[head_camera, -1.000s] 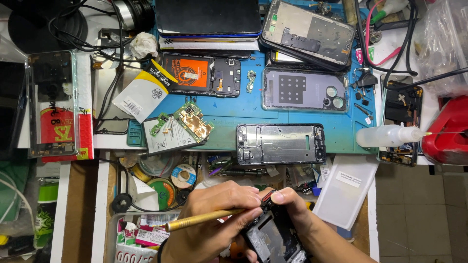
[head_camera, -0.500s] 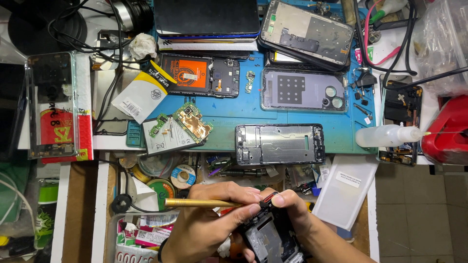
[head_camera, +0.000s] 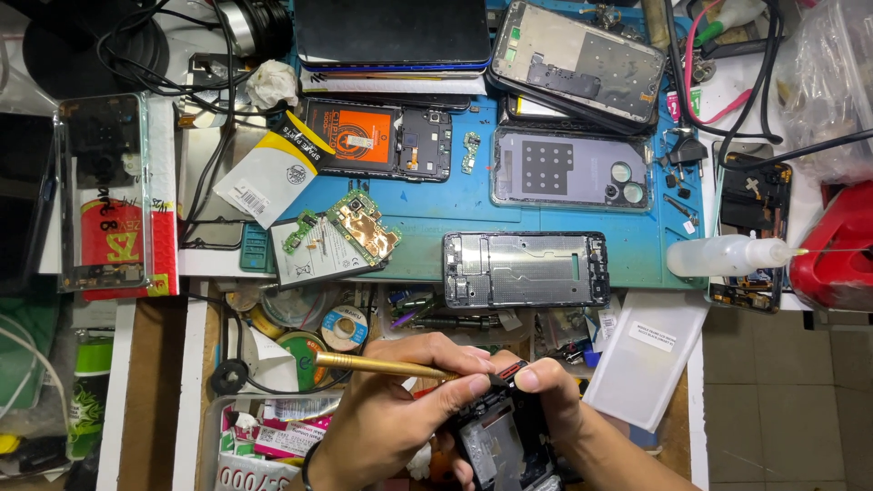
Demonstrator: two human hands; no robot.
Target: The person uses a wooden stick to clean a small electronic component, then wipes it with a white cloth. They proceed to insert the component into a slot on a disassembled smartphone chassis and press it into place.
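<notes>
Cluttered desk (head_camera: 195, 382), blue repair mat (head_camera: 564, 214) strewn with phone frames. Left hand (head_camera: 391, 423) pinched brass-handled tool (head_camera: 382, 365); right hand (head_camera: 555, 409) gripped opened phone (head_camera: 496, 445) at bottom edge. Phone looked light, stiff, fragile inside; best held by rim.

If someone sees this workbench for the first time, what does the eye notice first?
At the bottom centre, the left hand holds a gold-handled tool against a dark opened phone, which the right hand steadies. Above them, a blue work mat carries a bare phone frame and a green circuit board.
</notes>
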